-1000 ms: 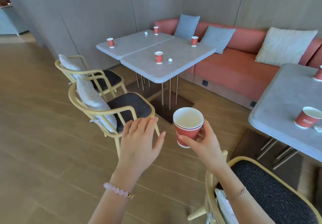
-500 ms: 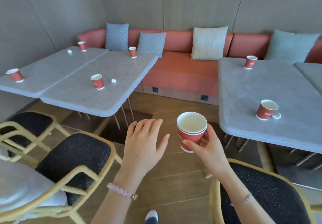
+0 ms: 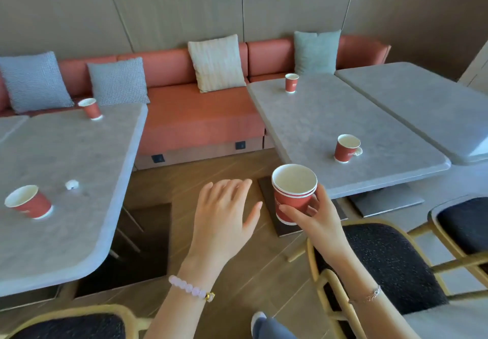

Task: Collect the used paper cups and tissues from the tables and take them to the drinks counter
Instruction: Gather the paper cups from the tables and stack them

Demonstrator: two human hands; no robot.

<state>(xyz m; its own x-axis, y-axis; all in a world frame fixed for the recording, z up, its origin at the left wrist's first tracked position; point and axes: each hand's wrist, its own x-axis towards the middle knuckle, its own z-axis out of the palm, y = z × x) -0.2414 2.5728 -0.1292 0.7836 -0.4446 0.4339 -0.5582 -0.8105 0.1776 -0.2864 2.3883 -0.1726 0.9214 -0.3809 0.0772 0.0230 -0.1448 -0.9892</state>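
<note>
My right hand (image 3: 319,214) grips a stack of red paper cups (image 3: 293,193), held upright over the floor between the tables. Beside it my left hand (image 3: 224,214) hovers with fingers straight, holding nothing. On the right table (image 3: 303,117) stand a red cup (image 3: 346,148) with a crumpled tissue (image 3: 358,151) touching it, and a far cup (image 3: 291,82). The left table (image 3: 87,153) carries a near cup (image 3: 29,201), a small tissue ball (image 3: 71,184) and a far cup (image 3: 91,108).
An orange bench (image 3: 200,119) with several cushions runs along the back wall. Yellow-framed chairs with dark seats stand at lower right (image 3: 388,264) and lower left (image 3: 68,325). A further grey table (image 3: 422,106) adjoins the right one. Wooden floor lies between the tables.
The view has swung right: the left tables slid toward the left edge and the right tables came into fuller view. Both hands keep their pose, the right still holding the cups.
</note>
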